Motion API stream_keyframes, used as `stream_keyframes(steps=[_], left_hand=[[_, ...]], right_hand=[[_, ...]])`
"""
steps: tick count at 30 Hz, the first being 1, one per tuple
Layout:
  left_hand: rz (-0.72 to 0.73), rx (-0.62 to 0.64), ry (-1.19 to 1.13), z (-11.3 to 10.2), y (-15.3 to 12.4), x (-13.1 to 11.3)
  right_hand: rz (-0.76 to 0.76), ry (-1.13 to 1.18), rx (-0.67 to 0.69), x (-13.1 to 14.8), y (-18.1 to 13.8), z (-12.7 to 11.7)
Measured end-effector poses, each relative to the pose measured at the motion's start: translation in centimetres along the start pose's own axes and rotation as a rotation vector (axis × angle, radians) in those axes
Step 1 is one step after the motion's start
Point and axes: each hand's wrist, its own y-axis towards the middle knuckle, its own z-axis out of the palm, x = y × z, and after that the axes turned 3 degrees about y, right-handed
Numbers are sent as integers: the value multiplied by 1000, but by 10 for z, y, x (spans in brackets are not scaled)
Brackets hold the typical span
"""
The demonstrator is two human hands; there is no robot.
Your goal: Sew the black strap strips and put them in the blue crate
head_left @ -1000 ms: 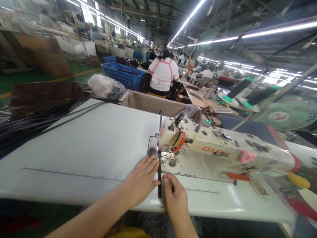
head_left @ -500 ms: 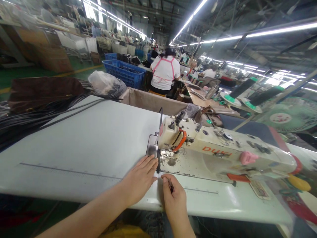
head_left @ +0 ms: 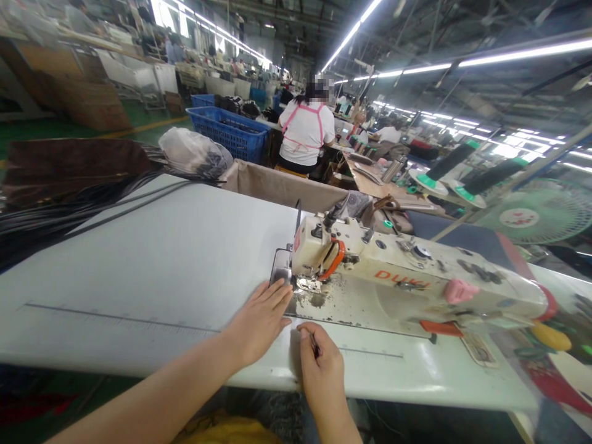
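Note:
My left hand [head_left: 261, 317] lies flat with its fingers stretched out, on the table beside the metal plate [head_left: 280, 266] at the sewing machine's needle end. Its fingertips are close to the presser foot [head_left: 307, 284]. A narrow dark strip [head_left: 297, 217] sticks up behind the machine head; its near end is hidden around my fingers and the foot. My right hand [head_left: 322, 364] is closed near the table's front edge, around small dark thread snips [head_left: 315, 346] that show only in part. Its thumb and forefinger are pinched together; whatever lies between them cannot be made out.
The white sewing machine [head_left: 402, 277] fills the table's right side. Long black strips [head_left: 55, 228] lie at the left. Behind the table are a fabric-lined bin [head_left: 277, 183], a blue crate [head_left: 226, 132] and a seated person [head_left: 305, 132]. Thread cones [head_left: 494, 176] and a fan [head_left: 546, 216] stand right.
The dark strip's near end, earlier visible in front of the presser foot beside my left fingers, no longer shows there. Both hands keep nearly the same pose; the view has shifted slightly.

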Motion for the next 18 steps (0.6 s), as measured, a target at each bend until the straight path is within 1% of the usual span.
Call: stream_keyframes(steps=[3, 9, 18], left_hand=[[-25, 28, -26, -1, 7, 4], [-106, 146, -99, -15, 20, 7], [-134, 152, -140, -20, 20, 6]], right_hand=[[-17, -6, -10, -2, 0, 0], [-74, -10, -31, -12, -1, 3], [-120, -1, -49, -17, -3, 6]])
